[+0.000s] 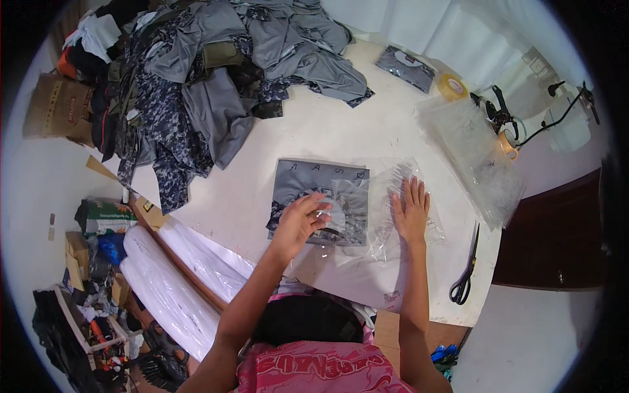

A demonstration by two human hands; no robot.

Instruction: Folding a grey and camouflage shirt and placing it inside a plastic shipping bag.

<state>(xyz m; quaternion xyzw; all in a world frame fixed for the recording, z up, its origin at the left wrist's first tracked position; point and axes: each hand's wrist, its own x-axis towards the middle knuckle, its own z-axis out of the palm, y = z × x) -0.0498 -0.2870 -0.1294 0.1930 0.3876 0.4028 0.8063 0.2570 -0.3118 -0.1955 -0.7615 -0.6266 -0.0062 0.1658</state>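
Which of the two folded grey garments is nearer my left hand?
The near garment, which the left hand is over; the far garment lies well away, beside the yellow tape roll.

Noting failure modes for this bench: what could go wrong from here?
1. The thin clear plastic is wrinkled beneath the right hand; dragging might crease or tear it.
2. That plastic overlaps the folded grey garment, so shifting it could disturb the folds.
3. The scissors lie near the table edge; a knock might send them off.
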